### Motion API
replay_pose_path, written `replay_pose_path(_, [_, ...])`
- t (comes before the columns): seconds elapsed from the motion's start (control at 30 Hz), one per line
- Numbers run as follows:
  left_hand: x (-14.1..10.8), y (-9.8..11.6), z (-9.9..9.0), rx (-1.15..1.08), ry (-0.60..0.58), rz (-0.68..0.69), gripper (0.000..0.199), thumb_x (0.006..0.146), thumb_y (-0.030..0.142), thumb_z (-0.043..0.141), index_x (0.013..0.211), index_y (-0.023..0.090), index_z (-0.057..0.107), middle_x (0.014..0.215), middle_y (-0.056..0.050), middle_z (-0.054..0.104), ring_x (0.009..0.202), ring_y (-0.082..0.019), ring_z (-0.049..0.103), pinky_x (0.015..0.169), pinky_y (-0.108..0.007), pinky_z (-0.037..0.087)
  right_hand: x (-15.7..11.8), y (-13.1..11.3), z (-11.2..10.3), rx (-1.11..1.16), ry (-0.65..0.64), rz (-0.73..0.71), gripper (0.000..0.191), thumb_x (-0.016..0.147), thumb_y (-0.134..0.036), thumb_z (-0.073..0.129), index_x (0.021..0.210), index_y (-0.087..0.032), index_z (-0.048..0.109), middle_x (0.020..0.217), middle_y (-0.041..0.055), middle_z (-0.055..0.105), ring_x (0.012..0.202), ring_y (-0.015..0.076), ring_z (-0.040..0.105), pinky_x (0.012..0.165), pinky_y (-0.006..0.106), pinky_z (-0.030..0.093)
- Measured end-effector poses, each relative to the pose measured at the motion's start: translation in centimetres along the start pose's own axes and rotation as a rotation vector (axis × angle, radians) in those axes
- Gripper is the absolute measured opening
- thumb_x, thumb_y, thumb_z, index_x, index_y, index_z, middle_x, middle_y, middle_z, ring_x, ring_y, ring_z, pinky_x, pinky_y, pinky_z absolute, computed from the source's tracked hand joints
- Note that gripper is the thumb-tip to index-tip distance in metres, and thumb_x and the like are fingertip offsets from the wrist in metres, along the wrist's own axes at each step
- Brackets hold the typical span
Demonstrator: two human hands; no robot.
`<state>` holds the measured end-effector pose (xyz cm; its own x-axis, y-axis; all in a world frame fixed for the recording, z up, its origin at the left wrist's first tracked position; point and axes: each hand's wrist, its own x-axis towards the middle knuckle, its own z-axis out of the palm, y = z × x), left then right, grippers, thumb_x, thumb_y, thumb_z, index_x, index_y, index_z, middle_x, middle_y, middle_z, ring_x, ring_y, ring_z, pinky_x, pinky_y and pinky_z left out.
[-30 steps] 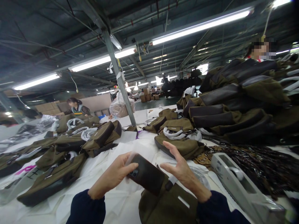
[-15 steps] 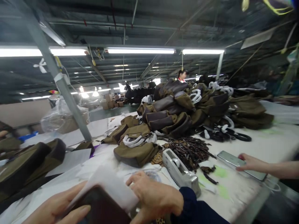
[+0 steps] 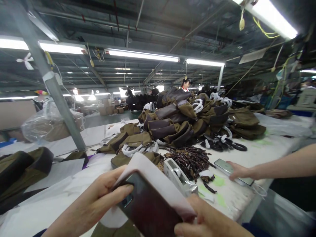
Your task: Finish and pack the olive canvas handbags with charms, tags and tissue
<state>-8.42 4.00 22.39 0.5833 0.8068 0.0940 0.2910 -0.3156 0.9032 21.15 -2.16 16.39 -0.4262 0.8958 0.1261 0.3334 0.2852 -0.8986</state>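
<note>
My left hand [image 3: 103, 194] pinches the upper left edge of a dark brown, smooth panel [image 3: 150, 207] and a white sheet [image 3: 153, 177] folded over it. The thumb lies on the panel's face, beside a small shiny rectangle. My right hand [image 3: 204, 217] grips the lower right end of the same panel and sheet, thumb in front. Olive fabric [image 3: 116, 229] shows beneath; whether it joins the panel I cannot tell. Just beyond my hands stand a grey tape dispenser [image 3: 176, 176] and an olive bag [image 3: 123, 160] with white-wrapped handles.
A large heap of olive and brown bags [image 3: 182, 115] covers the table's middle. Dark straps [image 3: 189, 161] lie before it. At right, another person's hand [image 3: 238, 171] rests on a phone [image 3: 223, 166]. A metal post [image 3: 64, 112] rises at left, near more bags [image 3: 27, 168].
My left hand has moved up and right with the panel and sheet. My right hand has come down to their right end and closed on it. The view has turned right.
</note>
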Motion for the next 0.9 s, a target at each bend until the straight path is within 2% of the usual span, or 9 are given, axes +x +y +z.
replay_pose_path(0.07, [2.0,1.3,0.8,-0.044,-0.016,0.075,0.030,0.092,0.035,0.059,0.118,0.022,0.066,0.091,-0.002,0.069,0.077,-0.016,0.061,0.070,-0.022,0.051,-1.1,0.0,-1.8,0.038,0.021,0.062,0.020,0.087,-0.034,0.061,0.100,-0.026,0.074,0.085,-0.0003,0.071,0.070,0.0160,0.061,0.059,0.021,0.046])
replay_pose_path(0.13, [4.0,2.1,1.7,-0.121,-0.057,0.127,0.031,0.092,0.034,0.059,0.120,0.021,0.065,0.094,-0.002,0.068,0.078,-0.015,0.060,0.068,-0.021,0.049,-1.9,0.5,-3.5,0.067,0.096,0.123,0.028,0.088,-0.038,0.062,0.110,-0.026,0.073,0.089,0.0022,0.071,0.071,0.0166,0.061,0.060,0.022,0.047])
replay_pose_path(0.23, [7.7,1.8,3.2,-0.255,-0.160,0.193,0.034,0.092,0.032,0.059,0.124,0.022,0.062,0.102,-0.002,0.068,0.086,-0.016,0.061,0.076,-0.023,0.049,-2.3,2.2,-5.4,0.093,0.243,0.198,0.038,0.084,-0.044,0.067,0.116,-0.024,0.072,0.079,0.0037,0.070,0.059,0.0159,0.059,0.049,0.022,0.044])
replay_pose_path(0.3, [10.9,0.5,4.3,-0.331,-0.207,0.226,0.035,0.090,0.031,0.061,0.123,0.021,0.062,0.107,-0.003,0.068,0.091,-0.016,0.061,0.081,-0.024,0.047,-2.3,3.6,-6.1,0.118,0.351,0.208,0.042,0.082,-0.046,0.068,0.118,-0.024,0.071,0.079,0.0039,0.071,0.060,0.0180,0.062,0.051,0.024,0.047])
replay_pose_path(0.43, [17.9,-3.4,7.2,-0.482,-0.275,0.223,0.037,0.081,0.033,0.071,0.113,0.016,0.065,0.102,-0.005,0.070,0.091,-0.017,0.063,0.086,-0.027,0.046,-2.6,6.5,-7.3,0.092,0.463,0.200,0.046,0.085,-0.048,0.064,0.123,-0.022,0.068,0.092,0.0056,0.075,0.087,0.0272,0.068,0.072,0.032,0.054])
replay_pose_path(0.53, [22.8,-5.9,10.3,-0.486,-0.314,0.208,0.038,0.072,0.031,0.077,0.104,0.013,0.067,0.096,-0.006,0.070,0.088,-0.018,0.063,0.087,-0.030,0.046,-3.6,8.7,-8.5,-0.076,0.549,0.226,0.048,0.085,-0.048,0.064,0.124,-0.020,0.067,0.104,0.0072,0.074,0.097,0.0305,0.067,0.079,0.034,0.054])
replay_pose_path(0.63, [27.0,-7.7,13.5,-0.453,-0.345,0.200,0.035,0.066,0.027,0.079,0.096,0.012,0.068,0.092,-0.006,0.071,0.089,-0.018,0.063,0.090,-0.032,0.046,-4.4,10.5,-9.3,-0.263,0.618,0.264,0.047,0.084,-0.048,0.065,0.121,-0.021,0.068,0.106,0.0066,0.075,0.092,0.0299,0.068,0.079,0.033,0.052])
replay_pose_path(0.77, [30.8,-10.1,16.1,-0.355,-0.406,0.185,0.026,0.072,0.022,0.075,0.094,0.011,0.069,0.088,-0.005,0.071,0.089,-0.018,0.064,0.091,-0.035,0.047,-4.3,12.5,-9.4,-0.388,0.623,0.315,0.042,0.087,-0.048,0.058,0.117,-0.020,0.068,0.092,0.0040,0.076,0.078,0.0265,0.068,0.072,0.031,0.051])
replay_pose_path(0.9, [32.1,-13.2,16.0,-0.196,-0.443,0.154,0.018,0.084,0.024,0.069,0.097,0.013,0.066,0.095,-0.004,0.070,0.090,-0.018,0.065,0.088,-0.040,0.051,-3.0,14.7,-8.8,-0.412,0.553,0.313,0.037,0.091,-0.045,0.050,0.109,-0.018,0.068,0.086,0.0030,0.074,0.075,0.0241,0.067,0.070,0.029,0.050])
